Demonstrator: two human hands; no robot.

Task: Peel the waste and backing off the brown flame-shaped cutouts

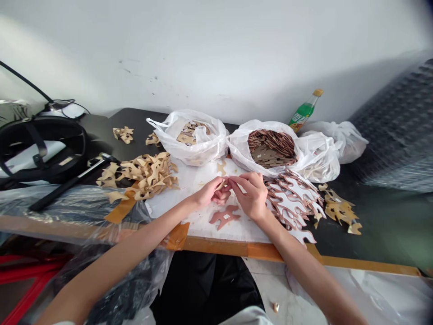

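My left hand (pixel 215 191) and my right hand (pixel 249 193) meet over the white sheet (pixel 196 225). The left fingers are curled round a small tan piece, and the right thumb and forefinger pinch at its edge. Below them a reddish-brown cut-out shape (pixel 219 218) with a small white label lies flat. Just beyond the hands lies a tan cut-out (pixel 221 167). A heap of white-faced, brown-edged cut-outs (pixel 291 201) is beside my right wrist. Curled tan pieces (pixel 152 174) are piled to the left.
Two open plastic bags (pixel 199 151) (pixel 241 151) of cut-outs stand behind the hands, with tied bags and a green bottle (pixel 302 113) to the right. At left are a black bag (pixel 76 149) and a black bar (pixel 64 192). Tan scraps (pixel 340 210) lie at right.
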